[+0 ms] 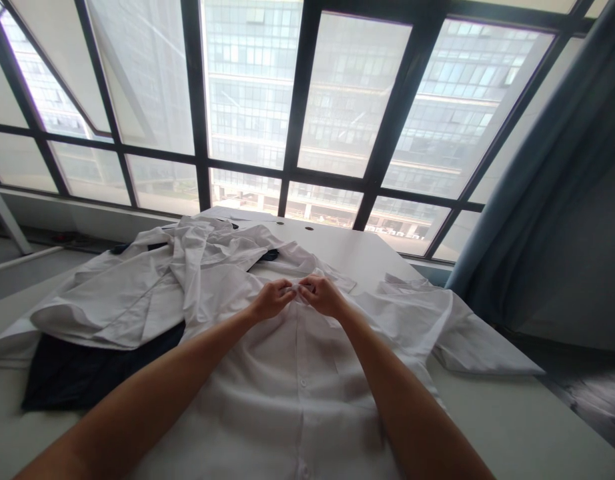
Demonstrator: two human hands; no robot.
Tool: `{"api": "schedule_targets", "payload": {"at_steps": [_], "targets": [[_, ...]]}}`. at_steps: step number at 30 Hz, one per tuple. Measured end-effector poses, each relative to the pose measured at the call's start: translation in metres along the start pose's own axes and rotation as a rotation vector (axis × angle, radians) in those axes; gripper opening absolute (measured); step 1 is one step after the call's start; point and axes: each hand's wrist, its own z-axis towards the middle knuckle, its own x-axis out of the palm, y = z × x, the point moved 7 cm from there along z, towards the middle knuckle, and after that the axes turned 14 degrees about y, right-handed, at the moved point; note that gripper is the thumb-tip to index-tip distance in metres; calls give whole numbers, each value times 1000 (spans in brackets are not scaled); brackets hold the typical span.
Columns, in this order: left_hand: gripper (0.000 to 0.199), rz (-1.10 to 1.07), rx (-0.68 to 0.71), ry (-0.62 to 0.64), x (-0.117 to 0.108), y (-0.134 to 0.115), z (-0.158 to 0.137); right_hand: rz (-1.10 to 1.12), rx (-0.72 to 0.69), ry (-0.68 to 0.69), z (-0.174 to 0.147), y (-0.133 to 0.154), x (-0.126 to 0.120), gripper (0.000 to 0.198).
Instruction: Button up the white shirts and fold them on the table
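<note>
A white button-up shirt [267,373] lies front side up, its buttoned placket running down the middle toward me. At its collar, my left hand [274,298] pinches the fabric from the left. My right hand [321,295] grips the other side of the collar, its fingertips almost meeting those of the left. Whether a button sits between the fingers is too small to tell. One short sleeve [480,343] spreads out to the right; the left side of the shirt is partly behind my left forearm.
Several crumpled white garments [137,287] are heaped at the left, over a dark navy cloth [87,370]. The white table [532,420] reaches toward large black-framed windows [357,93]. A blue-grey curtain [527,180] hangs at the right, and a white metal frame [7,213] stands far left.
</note>
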Motion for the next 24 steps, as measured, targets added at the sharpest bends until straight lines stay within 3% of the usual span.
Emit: {"api": "schedule_targets", "payload": {"at_steps": [9, 14, 18, 24], "targets": [[34, 42, -1, 19, 1, 0, 0, -325, 50, 85, -4, 23, -1, 24], [24, 104, 38, -86, -5, -5, -2, -371, 123, 121, -4, 25, -1, 24], [18, 162, 89, -101, -7, -15, -3, -288, 125, 101, -3, 20, -1, 23], [9, 223, 145, -14, -2, -23, -1, 91, 37, 118, 5, -6, 13, 20]]}}
